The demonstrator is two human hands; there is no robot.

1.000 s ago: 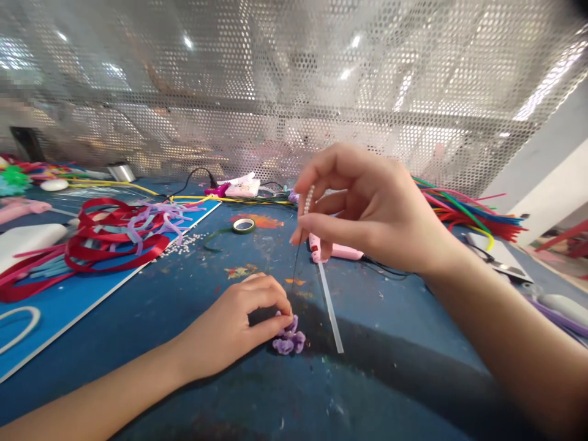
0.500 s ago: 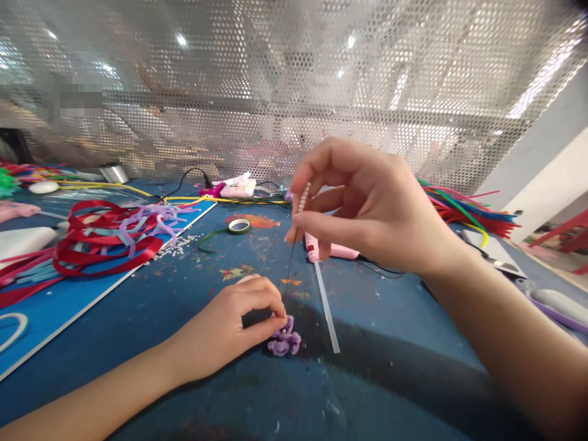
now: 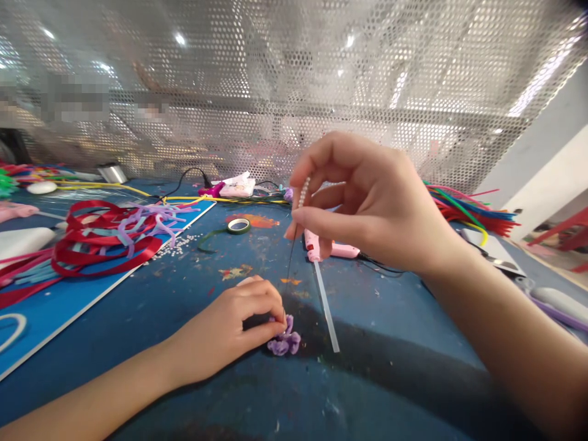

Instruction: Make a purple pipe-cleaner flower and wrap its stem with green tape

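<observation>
Strand (image 3: 289, 263) pinched at both ends, strung beads (image 3: 304, 191) up top

Far left: blue board (image 3: 78, 303) with red ribbon (image 3: 147, 254) looped on it. Loose beads (image 3: 177, 245) scatter along its edge, on the dark table (image 3: 220, 404).

Left hand (image 3: 239, 315): low, heel near the table, thumb and finger pinching the strand right where it meets the flower (image 3: 285, 346). Whether a petal is caught too is hidden. Tape (image 3: 239, 226) lies beyond this hand, its loose end trailing left.

Flower: purple, fuzzy, on the table at the left fingertips, partly covered by them.

Strand: thin, near straight, rising from the left fingertips to the right hand (image 3: 362, 202). Cannot tell wire from thread.

Right hand: raised well above the flower, thumb and forefinger pinching the strand; strung beads sit in a short curved row by those tips. Other fingers curl loosely.

Beyond and below it: pink glue gun (image 3: 312, 246), its glue stick (image 3: 326, 309) pointing back this way. Far right, a bundle of coloured stems (image 3: 487, 214).

Step in hand, my reading: handling the beaded strand at the flower. Next move calls for a firm left pinch, an even right lift, and no slack that lets beads slide.
</observation>
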